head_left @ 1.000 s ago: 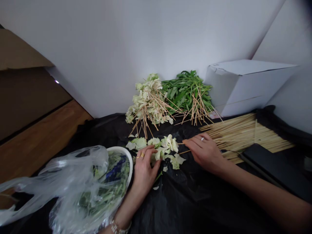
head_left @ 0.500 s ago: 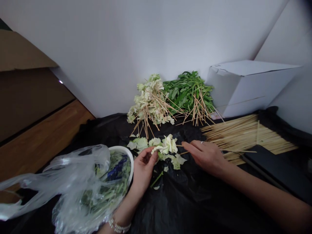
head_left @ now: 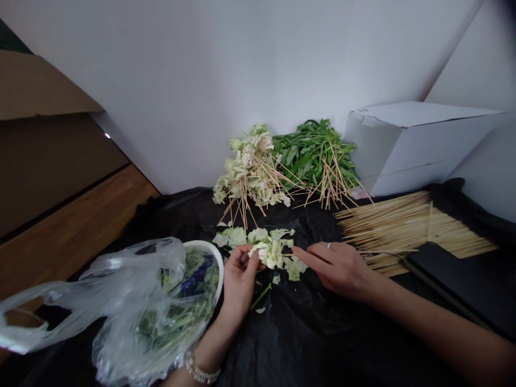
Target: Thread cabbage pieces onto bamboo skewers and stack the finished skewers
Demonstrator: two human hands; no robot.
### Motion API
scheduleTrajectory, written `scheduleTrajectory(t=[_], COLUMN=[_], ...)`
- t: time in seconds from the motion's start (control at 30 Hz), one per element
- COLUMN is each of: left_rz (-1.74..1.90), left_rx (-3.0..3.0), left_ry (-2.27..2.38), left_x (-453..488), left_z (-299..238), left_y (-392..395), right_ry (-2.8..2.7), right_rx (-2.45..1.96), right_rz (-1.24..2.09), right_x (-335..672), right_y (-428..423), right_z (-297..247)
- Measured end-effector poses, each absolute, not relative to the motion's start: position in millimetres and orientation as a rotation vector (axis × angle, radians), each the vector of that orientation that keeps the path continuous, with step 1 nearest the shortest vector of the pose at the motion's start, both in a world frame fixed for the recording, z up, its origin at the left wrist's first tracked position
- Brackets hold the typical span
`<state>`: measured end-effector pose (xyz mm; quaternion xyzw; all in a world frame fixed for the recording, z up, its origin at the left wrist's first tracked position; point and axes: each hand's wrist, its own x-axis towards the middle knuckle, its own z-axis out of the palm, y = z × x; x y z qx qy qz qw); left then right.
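Between my hands is a bunched piece of pale cabbage leaf (head_left: 271, 255). The fingers of my left hand (head_left: 241, 271) are closed on its left side. My right hand (head_left: 336, 266), with a ring on one finger, pinches a thin wooden skewer (head_left: 289, 255) whose tip end is hidden in the leaf. Loose cabbage pieces (head_left: 234, 236) lie just behind and beside the held leaf. A short green stem (head_left: 261, 296) rests on the black plastic sheet (head_left: 306, 333) in front.
Skewered cabbage (head_left: 245, 161) and skewered leafy greens (head_left: 310, 153) are piled against the wall. Bare skewers (head_left: 395, 226) and a dark flat object (head_left: 451, 285) lie at right, before a white box (head_left: 419, 145). Left stand a bagged white tub (head_left: 220, 263) and a cardboard box (head_left: 48, 156).
My right hand has moved left along the skewer, closer to the cabbage leaf. The leaf sits slightly lower and more bunched between my hands. The whole view has shifted a little.
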<state>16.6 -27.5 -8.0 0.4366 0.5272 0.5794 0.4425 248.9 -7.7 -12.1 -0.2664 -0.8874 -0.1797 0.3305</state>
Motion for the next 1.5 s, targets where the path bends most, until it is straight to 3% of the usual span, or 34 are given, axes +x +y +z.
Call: scheduleTrajectory(t=[0.37, 1.5], left_rz=[1.484, 1.442], left_rx=[1.157, 1.150], left_ry=[1.371, 1.309], left_x=[14.9, 12.3], left_z=[-9.4, -10.8], left_y=[-28.0, -30.9], right_ry=[-2.345, -2.306], right_rx=[-0.783, -0.714], right_rz=[-0.306, -0.466], right_x=[247.2, 252.6], right_y=[-5.1, -1.4], right_z=[-17.7, -23.1])
